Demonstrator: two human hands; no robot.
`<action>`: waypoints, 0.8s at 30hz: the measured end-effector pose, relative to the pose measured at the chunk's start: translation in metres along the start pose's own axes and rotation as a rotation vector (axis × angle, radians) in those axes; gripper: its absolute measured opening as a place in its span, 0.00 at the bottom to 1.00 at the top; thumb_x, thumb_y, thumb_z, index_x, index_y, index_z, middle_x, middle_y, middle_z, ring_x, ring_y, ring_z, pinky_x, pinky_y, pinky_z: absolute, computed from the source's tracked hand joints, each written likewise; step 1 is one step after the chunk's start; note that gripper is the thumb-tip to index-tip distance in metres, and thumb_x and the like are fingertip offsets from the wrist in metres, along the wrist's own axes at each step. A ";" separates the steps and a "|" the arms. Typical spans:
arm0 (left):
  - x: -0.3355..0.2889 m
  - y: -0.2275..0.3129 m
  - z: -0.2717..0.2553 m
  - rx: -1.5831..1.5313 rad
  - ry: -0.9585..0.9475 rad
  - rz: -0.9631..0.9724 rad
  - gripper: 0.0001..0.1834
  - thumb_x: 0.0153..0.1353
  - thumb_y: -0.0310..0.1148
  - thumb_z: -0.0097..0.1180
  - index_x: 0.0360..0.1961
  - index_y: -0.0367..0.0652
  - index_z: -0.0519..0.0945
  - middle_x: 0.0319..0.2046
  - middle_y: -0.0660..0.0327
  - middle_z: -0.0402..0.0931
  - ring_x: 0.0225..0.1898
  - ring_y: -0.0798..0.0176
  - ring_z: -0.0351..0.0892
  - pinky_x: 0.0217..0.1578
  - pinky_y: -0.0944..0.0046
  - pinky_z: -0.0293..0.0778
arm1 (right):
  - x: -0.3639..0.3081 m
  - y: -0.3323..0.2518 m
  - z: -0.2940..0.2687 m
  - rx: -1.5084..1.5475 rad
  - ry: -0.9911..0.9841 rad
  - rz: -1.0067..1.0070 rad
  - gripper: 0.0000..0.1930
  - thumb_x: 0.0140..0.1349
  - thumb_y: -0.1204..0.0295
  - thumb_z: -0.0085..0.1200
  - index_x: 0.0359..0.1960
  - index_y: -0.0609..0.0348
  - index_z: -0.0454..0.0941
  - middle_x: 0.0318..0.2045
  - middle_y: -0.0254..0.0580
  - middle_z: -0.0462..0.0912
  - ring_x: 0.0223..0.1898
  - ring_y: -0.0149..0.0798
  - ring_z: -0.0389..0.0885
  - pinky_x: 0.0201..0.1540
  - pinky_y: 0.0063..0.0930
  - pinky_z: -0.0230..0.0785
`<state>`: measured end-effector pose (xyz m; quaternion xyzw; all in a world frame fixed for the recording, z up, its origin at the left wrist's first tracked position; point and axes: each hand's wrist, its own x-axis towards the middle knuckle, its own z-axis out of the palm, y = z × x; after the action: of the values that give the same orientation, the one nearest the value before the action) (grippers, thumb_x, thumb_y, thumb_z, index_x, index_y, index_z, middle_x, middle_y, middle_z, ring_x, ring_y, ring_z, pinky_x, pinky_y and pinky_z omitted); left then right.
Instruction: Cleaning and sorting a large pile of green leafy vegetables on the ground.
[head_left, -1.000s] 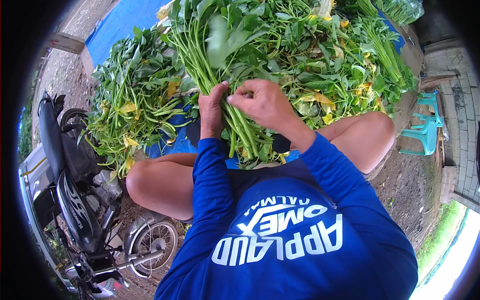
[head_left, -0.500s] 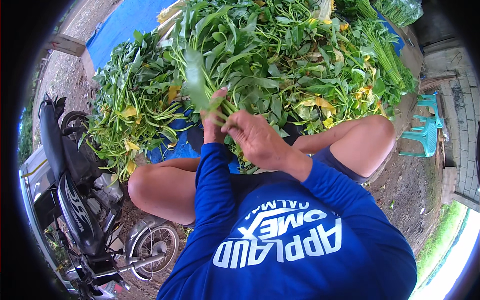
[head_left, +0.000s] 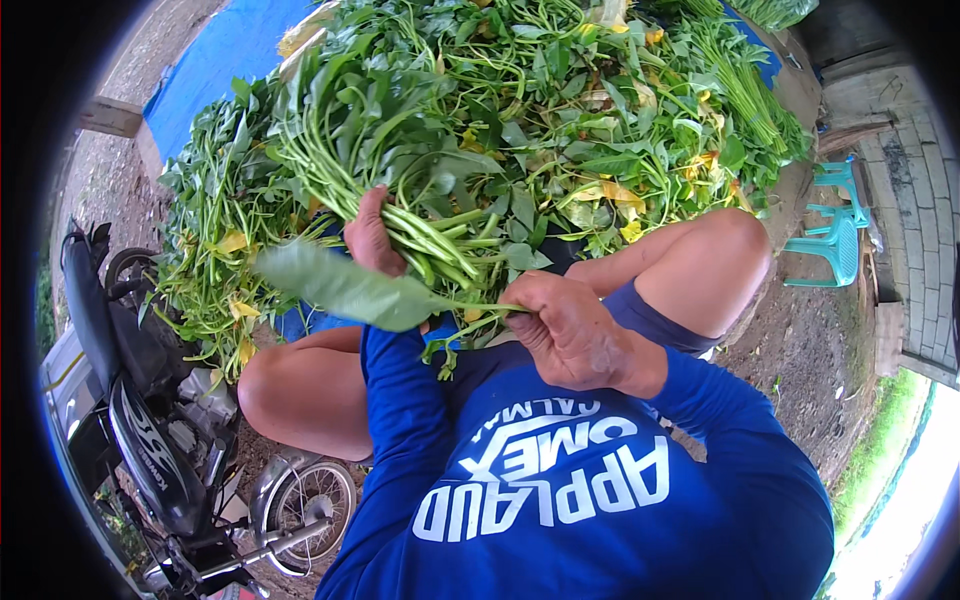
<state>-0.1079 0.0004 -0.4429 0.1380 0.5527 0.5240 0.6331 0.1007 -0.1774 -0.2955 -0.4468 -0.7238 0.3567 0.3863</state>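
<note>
My left hand (head_left: 373,236) is closed round a bunch of leafy green stems (head_left: 425,240), which look like water spinach. Their cut ends point right and toward me, and the leaves fan out over the pile. In front of my lap, my right hand (head_left: 580,330) pinches the stem of a single sprig (head_left: 350,288). Its long, broad leaf stretches left, in front of my left wrist. A large heap of loose greens (head_left: 560,130), mixed with yellowed leaves (head_left: 615,195), spreads beyond both hands.
Blue sheeting (head_left: 235,60) lies under the heap. My bent knees flank its near side. A motorcycle (head_left: 150,430) stands at the left. Green plastic stools (head_left: 835,245) are at the right, beside a block wall (head_left: 925,200). More long-stemmed greens (head_left: 740,90) lie at the far right.
My right hand has drawn away from the bunch, right and toward me, with one sprig in its fingers. My left hand has moved left with the bunch, which now tilts left.
</note>
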 end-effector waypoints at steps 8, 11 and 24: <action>-0.006 0.013 -0.006 0.031 -0.097 0.079 0.13 0.62 0.38 0.69 0.35 0.39 0.83 0.27 0.64 0.80 0.26 0.66 0.78 0.29 0.66 0.76 | 0.029 0.119 -0.172 -0.438 0.365 0.555 0.19 0.72 0.61 0.53 0.57 0.62 0.71 0.36 0.48 0.86 0.37 0.49 0.84 0.43 0.45 0.76; -0.018 0.009 0.010 0.063 -0.146 0.109 0.11 0.62 0.36 0.68 0.34 0.38 0.83 0.25 0.63 0.79 0.24 0.67 0.77 0.27 0.66 0.75 | -0.009 0.163 -0.224 -1.120 0.322 0.579 0.33 0.67 0.55 0.57 0.65 0.66 0.67 0.49 0.63 0.85 0.52 0.64 0.83 0.59 0.53 0.73; -0.031 -0.001 0.020 0.142 -0.295 0.082 0.12 0.62 0.35 0.68 0.38 0.39 0.80 0.26 0.63 0.78 0.24 0.69 0.77 0.25 0.68 0.74 | 0.039 0.100 -0.091 -0.612 -0.502 0.739 0.21 0.66 0.55 0.56 0.40 0.65 0.84 0.36 0.60 0.85 0.42 0.61 0.85 0.47 0.53 0.75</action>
<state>-0.0859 -0.0173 -0.4192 0.2801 0.4833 0.4833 0.6741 0.2060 -0.0910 -0.3320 -0.6649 -0.6593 0.3372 -0.0973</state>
